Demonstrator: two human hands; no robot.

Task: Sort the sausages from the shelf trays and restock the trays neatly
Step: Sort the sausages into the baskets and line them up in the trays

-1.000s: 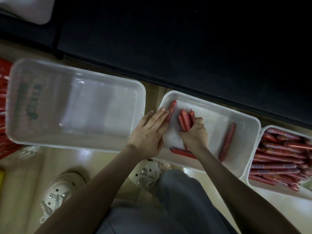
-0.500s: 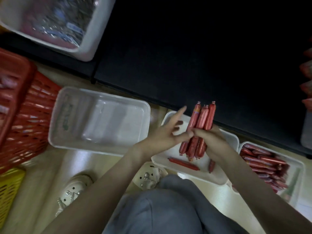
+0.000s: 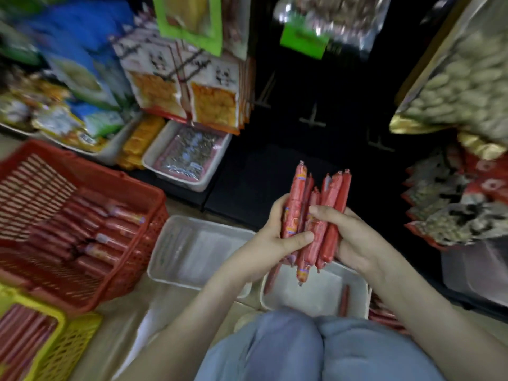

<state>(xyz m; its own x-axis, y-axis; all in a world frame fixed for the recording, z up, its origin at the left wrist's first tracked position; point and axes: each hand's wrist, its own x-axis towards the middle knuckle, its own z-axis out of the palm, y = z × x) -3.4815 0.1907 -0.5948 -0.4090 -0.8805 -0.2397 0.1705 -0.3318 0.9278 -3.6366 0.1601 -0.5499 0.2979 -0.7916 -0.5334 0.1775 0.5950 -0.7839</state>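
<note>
Both hands hold one upright bunch of red sausages (image 3: 319, 215) above the floor trays. My left hand (image 3: 270, 242) grips the bunch from the left, thumb across its front. My right hand (image 3: 347, 237) curls round it from the right. Below the bunch, a white tray (image 3: 316, 295) holds a couple of loose sausages. An empty clear tray (image 3: 192, 251) lies to its left. A red basket (image 3: 82, 226) at the left holds several larger sausages, and a yellow basket (image 3: 49, 342) at the lower left holds more.
Snack packets (image 3: 187, 86) hang and stand on the shelf at the back. A white tray of packets (image 3: 189, 155) sits on the dark lower shelf. More bagged goods (image 3: 456, 193) crowd the right side. My knees in grey trousers (image 3: 316, 350) fill the bottom.
The right hand lifted the sausages out of the white tray and raised them. The left hand has closed onto the bunch. The view has tilted up to the shelves.
</note>
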